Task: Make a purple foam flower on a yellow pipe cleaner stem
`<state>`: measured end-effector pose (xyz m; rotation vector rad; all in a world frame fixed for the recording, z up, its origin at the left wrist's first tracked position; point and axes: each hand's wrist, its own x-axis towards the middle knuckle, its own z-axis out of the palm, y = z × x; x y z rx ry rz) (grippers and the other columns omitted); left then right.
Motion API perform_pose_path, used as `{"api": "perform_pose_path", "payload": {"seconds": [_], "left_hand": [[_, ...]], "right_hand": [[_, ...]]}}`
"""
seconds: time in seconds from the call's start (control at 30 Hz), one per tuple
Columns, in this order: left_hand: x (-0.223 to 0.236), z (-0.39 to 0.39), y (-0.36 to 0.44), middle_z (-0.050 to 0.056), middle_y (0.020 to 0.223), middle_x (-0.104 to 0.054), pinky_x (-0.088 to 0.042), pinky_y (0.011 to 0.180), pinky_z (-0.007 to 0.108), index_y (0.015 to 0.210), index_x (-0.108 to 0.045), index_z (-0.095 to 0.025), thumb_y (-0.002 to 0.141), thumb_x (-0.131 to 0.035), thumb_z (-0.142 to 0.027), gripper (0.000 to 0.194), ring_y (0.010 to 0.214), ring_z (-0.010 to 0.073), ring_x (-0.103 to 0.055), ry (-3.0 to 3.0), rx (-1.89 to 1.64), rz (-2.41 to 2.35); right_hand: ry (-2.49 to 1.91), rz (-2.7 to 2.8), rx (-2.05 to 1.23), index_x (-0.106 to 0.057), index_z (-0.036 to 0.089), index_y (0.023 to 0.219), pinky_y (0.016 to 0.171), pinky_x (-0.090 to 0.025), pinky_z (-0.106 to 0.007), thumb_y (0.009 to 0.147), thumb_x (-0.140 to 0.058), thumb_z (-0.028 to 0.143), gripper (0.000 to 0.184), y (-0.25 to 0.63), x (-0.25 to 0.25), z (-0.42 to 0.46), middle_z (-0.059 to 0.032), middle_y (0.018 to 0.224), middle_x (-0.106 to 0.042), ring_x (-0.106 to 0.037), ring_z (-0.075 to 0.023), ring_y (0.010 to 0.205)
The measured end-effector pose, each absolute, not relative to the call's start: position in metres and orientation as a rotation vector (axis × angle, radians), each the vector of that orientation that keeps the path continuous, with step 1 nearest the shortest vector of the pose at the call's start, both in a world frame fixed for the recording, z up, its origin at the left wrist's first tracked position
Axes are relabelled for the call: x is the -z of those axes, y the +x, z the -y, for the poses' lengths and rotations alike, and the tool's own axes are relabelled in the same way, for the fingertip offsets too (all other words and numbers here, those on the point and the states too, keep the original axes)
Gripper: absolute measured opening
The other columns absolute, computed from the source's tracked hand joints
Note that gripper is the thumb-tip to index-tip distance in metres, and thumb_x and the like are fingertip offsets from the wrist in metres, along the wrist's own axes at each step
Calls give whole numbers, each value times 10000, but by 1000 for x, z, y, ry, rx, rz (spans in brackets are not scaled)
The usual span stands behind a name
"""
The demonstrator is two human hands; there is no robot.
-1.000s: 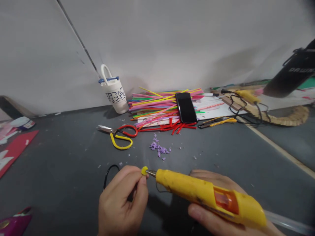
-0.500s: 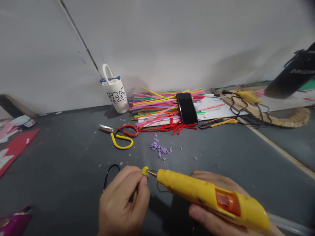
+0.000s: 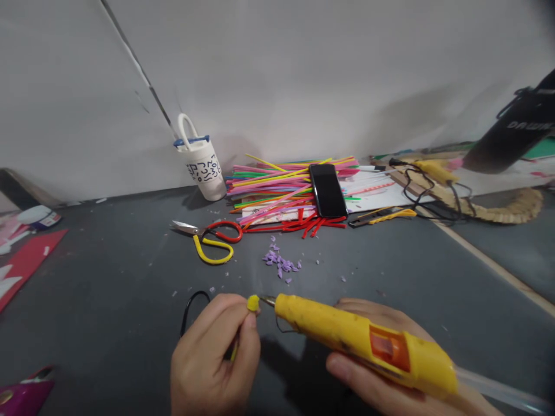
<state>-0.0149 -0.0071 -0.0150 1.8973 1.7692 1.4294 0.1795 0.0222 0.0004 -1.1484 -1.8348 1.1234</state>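
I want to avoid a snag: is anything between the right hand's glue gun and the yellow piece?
Nothing visible does: the right hand's glue gun has its metal tip right beside the yellow piece in the left hand.

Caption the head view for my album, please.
Left hand pinching a yellow piece near the nozzle of a glue gun in the right hand, purple bits beyond.

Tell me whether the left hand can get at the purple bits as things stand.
Probably, for reach: nothing bulky stands between the left hand and the purple bits. Its grip isn't free, though; it is pinching the yellow piece.
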Motion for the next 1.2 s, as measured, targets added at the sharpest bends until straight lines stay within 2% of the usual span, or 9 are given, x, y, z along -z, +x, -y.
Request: {"api": "perform_pose_path", "payload": {"seconds": [0.1,0.17,0.3,0.47,0.67,0.83,0.93,1.03,1.2], "left_hand": [[13,5,-19,-12,597,-604,-434,480,212,668,-695,-200,798,-551,-171,196,499,116,-554,1614,-1344,-1768],[13,2,-25,-27,559,-567,-389,404,194,662,-705,-200,816,-554,-223,217,427,91,-492,1368,-1299,-1717],[17,-2,-35,-26,598,-585,-386,445,167,685,-711,-201,808,-603,-270,177,486,79,-491,1058,-1440,-1624],[20,0,-35,-16,592,-587,-379,436,172,689,-721,-188,789,-632,-292,169,494,86,-493,1035,-1447,-1545],[11,3,-21,-11,481,-554,-334,380,174,608,-717,-159,763,-606,-259,215,390,67,-435,860,-1337,-1363],[9,8,-11,7,558,-586,-333,381,169,610,-732,-168,767,-594,-226,217,402,59,-460,884,-1249,-1265],[13,12,-6,12,587,-595,-335,374,164,635,-746,-178,776,-600,-231,210,392,50,-465,944,-1224,-1231],[17,17,0,14,599,-598,-363,386,169,661,-750,-184,784,-601,-224,198,402,55,-479,1019,-1240,-1230],[16,20,10,12,584,-581,-386,395,185,657,-741,-197,800,-591,-252,215,418,75,-493,1105,-1284,-1255]], "right_hand": [[-1387,1651,-1318,-605,306,777,589,-542,-325,611,-680,262,187,180,6,-29,-14,754,-706,-648,-229,637],[-1442,1618,-1346,-602,277,803,578,-539,-315,590,-618,209,225,180,9,-38,-5,690,-696,-650,-217,604],[-1465,1736,-1490,-658,196,764,619,-492,-257,662,-544,261,166,182,11,-57,-43,801,-706,-653,-196,729],[-1722,1989,-1356,-664,137,706,497,-410,-237,792,-482,360,300,175,15,-59,-79,654,-688,-623,-182,574],[-1827,2563,-817,-734,117,693,518,-406,-302,848,-436,453,476,165,17,-47,-171,668,-713,-681,-297,636],[-1846,2592,-677,-730,99,680,534,-412,-351,883,-357,567,632,170,16,-47,-216,655,-701,-677,-342,637],[-1717,2401,-722,-703,146,706,548,-413,-324,882,-444,481,458,173,7,-43,-144,668,-703,-651,-264,605],[-1346,1987,-1173,-676,193,798,569,-423,-243,799,-553,250,136,170,-2,-36,-31,717,-684,-602,-159,632],[-1153,1470,-1707,-623,168,693,590,-406,-233,706,-600,254,91,162,-1,-28,15,638,-576,-507,-118,603]]}}
